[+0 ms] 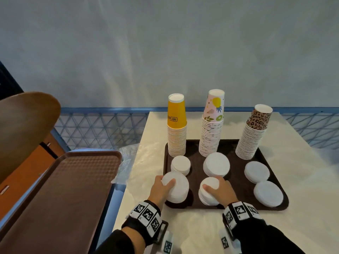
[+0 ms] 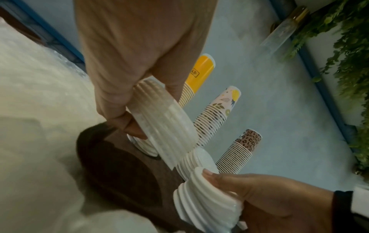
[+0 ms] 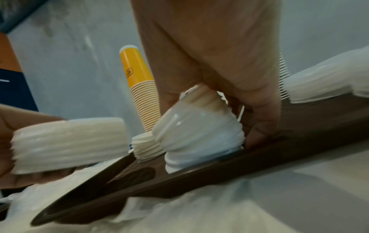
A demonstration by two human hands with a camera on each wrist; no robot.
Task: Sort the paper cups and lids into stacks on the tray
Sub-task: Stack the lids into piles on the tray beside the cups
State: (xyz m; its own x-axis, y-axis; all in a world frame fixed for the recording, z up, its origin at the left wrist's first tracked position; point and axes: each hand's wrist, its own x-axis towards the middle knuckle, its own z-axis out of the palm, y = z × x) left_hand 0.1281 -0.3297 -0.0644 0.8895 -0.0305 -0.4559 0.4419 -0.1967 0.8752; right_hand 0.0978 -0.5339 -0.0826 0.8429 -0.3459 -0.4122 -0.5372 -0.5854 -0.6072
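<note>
On the dark tray [image 1: 236,174] stand three upside-down cup stacks: yellow [image 1: 176,125], pineapple-print [image 1: 212,123] and leopard-print [image 1: 254,132]. White lid stacks [image 1: 180,165] [image 1: 216,164] [image 1: 256,171] [image 1: 268,193] lie in front of them. My left hand [image 1: 165,184] grips a wide lid stack [image 1: 177,187] tilted just above the tray's front left corner; the left wrist view shows the same lid stack [image 2: 165,126] with thumb and fingers at its opposite edges. My right hand [image 1: 214,184] grips a smaller leaning lid stack [image 1: 209,193] whose base rests on the tray; it is the leaning stack [image 3: 199,130] in the right wrist view.
The tray lies on a pale table [image 1: 183,228]. A crumpled clear plastic bag [image 1: 132,158] lies at the table's left edge. A second brown tray [image 1: 64,189] and a wooden chair back [image 1: 23,121] are on the left. A blue lattice rail runs behind.
</note>
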